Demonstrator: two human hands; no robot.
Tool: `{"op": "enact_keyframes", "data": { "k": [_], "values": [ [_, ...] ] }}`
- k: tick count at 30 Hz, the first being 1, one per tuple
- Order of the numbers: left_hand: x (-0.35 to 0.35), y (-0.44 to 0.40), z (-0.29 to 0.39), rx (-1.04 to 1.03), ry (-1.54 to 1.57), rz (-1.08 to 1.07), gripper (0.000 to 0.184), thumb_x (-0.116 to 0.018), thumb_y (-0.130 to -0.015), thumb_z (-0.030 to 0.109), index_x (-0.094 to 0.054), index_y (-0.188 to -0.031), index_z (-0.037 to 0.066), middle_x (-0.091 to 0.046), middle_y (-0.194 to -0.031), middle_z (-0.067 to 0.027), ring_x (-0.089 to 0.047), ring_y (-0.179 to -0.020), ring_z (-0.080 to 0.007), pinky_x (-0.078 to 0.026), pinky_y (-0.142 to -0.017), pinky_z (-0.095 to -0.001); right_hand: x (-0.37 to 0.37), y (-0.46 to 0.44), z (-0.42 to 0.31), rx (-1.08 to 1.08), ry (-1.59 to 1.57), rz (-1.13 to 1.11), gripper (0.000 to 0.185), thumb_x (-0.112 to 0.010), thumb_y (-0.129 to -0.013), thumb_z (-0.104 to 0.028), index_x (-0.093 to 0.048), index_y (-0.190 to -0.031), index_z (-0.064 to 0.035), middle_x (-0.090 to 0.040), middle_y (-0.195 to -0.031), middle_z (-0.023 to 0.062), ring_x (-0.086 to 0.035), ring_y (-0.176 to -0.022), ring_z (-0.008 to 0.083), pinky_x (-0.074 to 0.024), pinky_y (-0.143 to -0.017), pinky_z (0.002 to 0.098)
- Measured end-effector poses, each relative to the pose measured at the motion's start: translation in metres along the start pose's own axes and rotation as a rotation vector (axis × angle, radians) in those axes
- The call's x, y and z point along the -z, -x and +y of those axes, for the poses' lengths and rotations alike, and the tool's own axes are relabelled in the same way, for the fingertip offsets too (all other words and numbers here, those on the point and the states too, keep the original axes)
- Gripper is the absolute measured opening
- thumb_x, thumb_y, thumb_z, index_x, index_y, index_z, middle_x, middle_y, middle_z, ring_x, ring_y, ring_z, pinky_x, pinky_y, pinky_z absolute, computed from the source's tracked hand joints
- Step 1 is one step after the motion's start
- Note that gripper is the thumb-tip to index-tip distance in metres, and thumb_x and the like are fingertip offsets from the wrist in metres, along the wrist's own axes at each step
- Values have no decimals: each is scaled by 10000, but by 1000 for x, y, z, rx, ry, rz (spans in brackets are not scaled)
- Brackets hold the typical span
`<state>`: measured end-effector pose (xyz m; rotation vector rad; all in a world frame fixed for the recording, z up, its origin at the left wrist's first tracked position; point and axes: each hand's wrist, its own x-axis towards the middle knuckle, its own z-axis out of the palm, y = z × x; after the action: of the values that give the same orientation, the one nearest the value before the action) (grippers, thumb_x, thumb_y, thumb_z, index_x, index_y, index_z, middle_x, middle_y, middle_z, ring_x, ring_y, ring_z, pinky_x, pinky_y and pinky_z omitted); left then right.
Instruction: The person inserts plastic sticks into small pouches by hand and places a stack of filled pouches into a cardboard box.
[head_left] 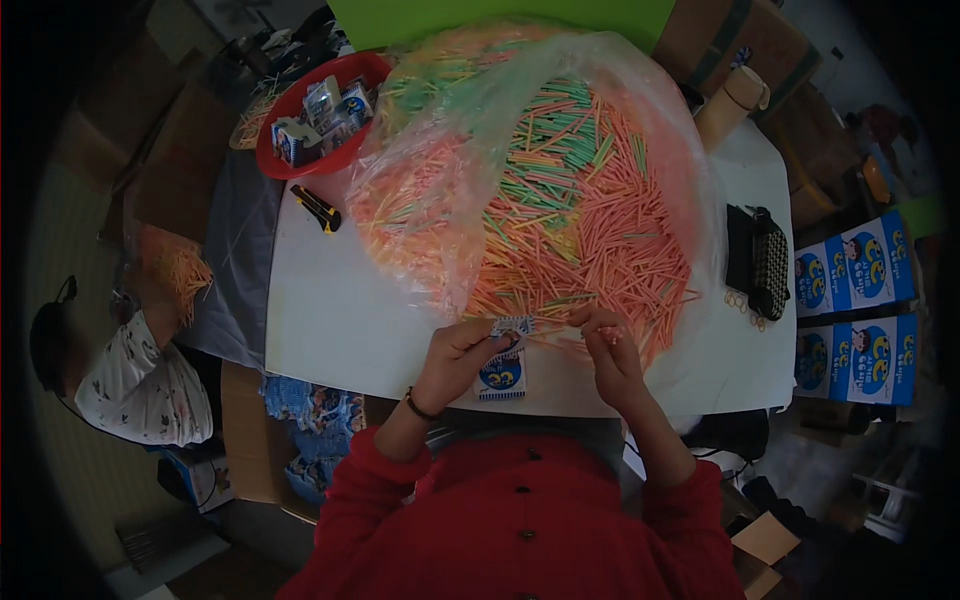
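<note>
My left hand is closed on a small printed packet near the front of the white table. Just below it, a blue-and-white packet lies by the table's front edge. To the right, my right hand has its fingers curled, with short pink sticks showing in them. Beyond both hands spreads a large heap of thin pink, green, orange and yellow sticks, partly covered by a clear plastic bag. What lies inside the left palm is hidden.
A red bowl of packets and a yellow-black box cutter are at the left. A tan cylinder and a patterned pouch sit at the right, near blue-and-white boxes. Another person handles sticks at the far left.
</note>
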<state>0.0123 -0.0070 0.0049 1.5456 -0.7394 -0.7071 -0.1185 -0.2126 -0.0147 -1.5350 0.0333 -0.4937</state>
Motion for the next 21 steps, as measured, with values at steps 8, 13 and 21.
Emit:
{"op": "enact_keyframes", "data": {
  "k": [8,13,21],
  "values": [
    [-8,14,-24,52,128,21,177,-620,-890,17,-684,-1055,18,-666,-826,-9,-581,-768,-44,-473,-681,-215,5,6,17,-122,449,-210,136,-418,-947,29,-474,-1055,-32,-586,-1138,156,-481,-1227,241,-371,-1022,374],
    [-12,12,-10,20,-72,-57,199,-605,-895,26,-674,-1081,19,-681,-903,-29,-610,-817,-81,-486,-733,-230,-7,-3,-13,-185,-68,47,80,-393,-1009,-111,-458,-988,-70,-575,-1243,192,-467,-1270,277,-390,-1019,381],
    [-20,4,1,-121,-118,-149,283,-599,-893,78,-627,-1175,61,-675,-952,-64,-649,-830,-163,-506,-727,-284,-38,-19,-47,-178,-376,-19,198,-421,-1020,-281,-451,-952,-98,-626,-1184,176,-440,-1305,254,-386,-1024,376]
  ]
}}
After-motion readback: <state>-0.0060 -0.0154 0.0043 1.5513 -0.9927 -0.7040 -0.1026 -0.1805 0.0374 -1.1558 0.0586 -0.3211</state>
